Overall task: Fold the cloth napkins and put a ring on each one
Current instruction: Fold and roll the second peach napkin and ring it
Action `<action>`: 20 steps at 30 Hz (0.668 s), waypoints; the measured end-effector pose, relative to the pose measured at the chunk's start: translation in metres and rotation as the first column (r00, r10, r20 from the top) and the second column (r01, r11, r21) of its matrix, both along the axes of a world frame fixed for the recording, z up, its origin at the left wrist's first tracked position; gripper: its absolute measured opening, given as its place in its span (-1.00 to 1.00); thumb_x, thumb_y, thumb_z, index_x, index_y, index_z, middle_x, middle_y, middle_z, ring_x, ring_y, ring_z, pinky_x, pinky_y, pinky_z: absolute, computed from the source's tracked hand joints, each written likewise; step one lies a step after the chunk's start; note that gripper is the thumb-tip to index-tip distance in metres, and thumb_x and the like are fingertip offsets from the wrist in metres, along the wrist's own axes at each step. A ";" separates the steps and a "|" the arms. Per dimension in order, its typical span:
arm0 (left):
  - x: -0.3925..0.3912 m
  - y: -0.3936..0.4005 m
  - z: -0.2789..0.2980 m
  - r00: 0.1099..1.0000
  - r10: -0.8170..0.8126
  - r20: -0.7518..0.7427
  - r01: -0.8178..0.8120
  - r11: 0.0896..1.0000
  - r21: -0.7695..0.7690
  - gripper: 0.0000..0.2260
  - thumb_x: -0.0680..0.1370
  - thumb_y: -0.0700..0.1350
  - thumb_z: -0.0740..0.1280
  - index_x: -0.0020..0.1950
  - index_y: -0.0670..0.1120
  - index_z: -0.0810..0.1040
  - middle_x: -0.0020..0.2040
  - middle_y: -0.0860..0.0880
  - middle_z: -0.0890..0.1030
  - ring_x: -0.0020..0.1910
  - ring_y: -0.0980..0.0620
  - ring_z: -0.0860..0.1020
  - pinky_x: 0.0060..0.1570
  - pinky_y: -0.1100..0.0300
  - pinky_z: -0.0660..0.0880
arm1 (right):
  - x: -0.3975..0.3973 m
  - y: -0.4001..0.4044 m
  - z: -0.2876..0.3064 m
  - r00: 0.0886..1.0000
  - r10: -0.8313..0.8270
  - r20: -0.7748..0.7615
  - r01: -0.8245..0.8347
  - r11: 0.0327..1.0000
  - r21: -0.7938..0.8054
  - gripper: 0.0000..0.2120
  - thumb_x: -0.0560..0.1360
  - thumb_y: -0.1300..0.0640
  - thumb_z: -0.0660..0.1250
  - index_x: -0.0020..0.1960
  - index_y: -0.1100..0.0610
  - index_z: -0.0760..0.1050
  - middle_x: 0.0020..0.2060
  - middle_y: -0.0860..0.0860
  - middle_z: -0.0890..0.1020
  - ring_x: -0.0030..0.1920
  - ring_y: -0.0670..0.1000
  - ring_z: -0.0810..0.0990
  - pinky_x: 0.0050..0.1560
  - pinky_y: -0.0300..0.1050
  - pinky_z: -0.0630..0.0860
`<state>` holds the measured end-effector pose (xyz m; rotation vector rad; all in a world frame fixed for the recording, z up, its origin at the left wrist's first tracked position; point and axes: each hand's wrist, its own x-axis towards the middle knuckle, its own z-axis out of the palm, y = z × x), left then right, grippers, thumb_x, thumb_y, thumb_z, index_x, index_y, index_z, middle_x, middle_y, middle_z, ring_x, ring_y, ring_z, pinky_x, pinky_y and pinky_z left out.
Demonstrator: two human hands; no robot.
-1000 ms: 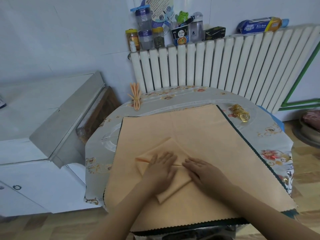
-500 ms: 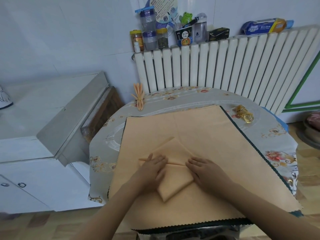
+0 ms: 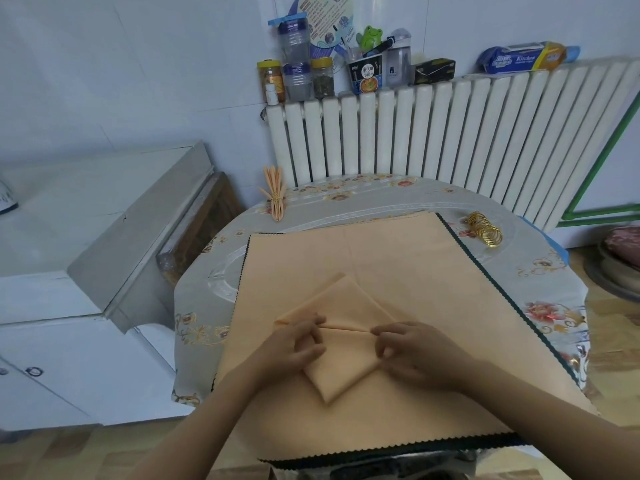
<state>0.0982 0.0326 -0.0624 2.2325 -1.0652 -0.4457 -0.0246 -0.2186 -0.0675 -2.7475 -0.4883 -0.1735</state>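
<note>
A peach napkin (image 3: 341, 367), folded into a diamond, lies on a stack of flat peach napkins (image 3: 398, 265) on the round table. A crease runs across its middle. My left hand (image 3: 298, 344) pinches the left end of that crease with curled fingers. At the right end, my right hand (image 3: 412, 348) pinches the same fold. A pile of gold rings (image 3: 485, 228) rests on the tablecloth at the far right. One finished napkin (image 3: 275, 194), pleated and ringed, lies at the table's far left edge.
The table (image 3: 540, 271) wears a grey floral cloth and stands against a white radiator (image 3: 450, 133) topped with jars and boxes. A white cabinet (image 3: 69, 237) is on the left. A dish (image 3: 620, 261) sits low at the right.
Both hands lay flat on the folded napkin before. Now their fingers have curled and pinch the middle crease at its two ends. The camera has shifted slightly.
</note>
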 end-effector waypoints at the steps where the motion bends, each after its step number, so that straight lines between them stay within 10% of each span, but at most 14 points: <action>1: 0.001 0.001 0.003 1.000 -0.024 -0.005 0.024 1.000 0.016 -0.93 0.55 -0.04 0.35 -0.06 0.06 0.47 0.37 0.16 0.34 0.44 0.24 0.21 0.21 0.59 0.08 | -0.001 0.000 0.000 1.000 0.002 -0.012 -0.002 1.000 -0.008 -0.72 0.42 -0.18 0.16 -0.04 -0.03 0.49 0.18 -0.10 0.56 0.13 0.02 0.55 0.07 -0.03 0.49; 7: 0.002 0.002 0.024 0.987 -0.118 -0.107 0.142 0.954 0.263 -0.49 0.23 0.37 0.38 0.06 0.19 0.39 0.51 0.19 0.08 0.47 0.28 -0.09 0.40 0.27 -0.01 | 0.002 0.010 -0.002 0.989 -0.011 0.149 0.017 0.999 -0.041 -0.82 0.48 -0.08 0.18 -0.19 -0.01 0.44 -0.08 -0.07 0.65 -0.17 0.05 0.65 -0.25 -0.08 0.59; 12: -0.004 -0.004 0.034 0.988 -0.107 -0.109 0.145 0.886 0.441 -0.09 0.35 0.08 0.52 0.53 -0.01 0.06 0.55 0.09 -0.10 0.52 0.10 -0.15 0.44 0.22 -0.06 | 0.007 0.015 -0.004 0.974 -0.219 0.063 0.217 0.975 0.042 -0.47 0.47 -0.21 -0.08 -0.02 0.09 0.53 0.01 -0.02 0.64 0.03 0.06 0.57 0.02 -0.10 0.48; 17: -0.019 -0.020 0.012 0.993 0.121 -0.006 -0.119 0.982 0.147 -0.63 0.60 0.09 0.20 0.29 -0.10 0.45 0.50 -0.02 0.24 0.53 0.01 0.06 0.45 0.19 -0.01 | 0.007 0.019 -0.003 0.959 -0.282 0.029 0.274 0.948 0.158 -0.58 0.47 -0.19 0.07 -0.01 0.07 0.55 -0.06 -0.05 0.63 -0.02 0.00 0.55 -0.02 -0.16 0.43; 20: -0.019 -0.022 0.003 0.975 0.220 -0.041 -0.220 0.975 0.001 -0.57 0.58 0.17 0.15 -0.04 -0.16 0.60 0.39 -0.04 0.43 0.44 0.04 0.27 0.35 0.24 0.18 | 0.000 0.017 -0.006 0.940 -0.341 0.002 0.323 0.894 0.311 -0.84 0.49 -0.02 0.32 -0.02 0.02 0.60 -0.10 -0.12 0.62 -0.06 -0.12 0.53 -0.07 -0.26 0.40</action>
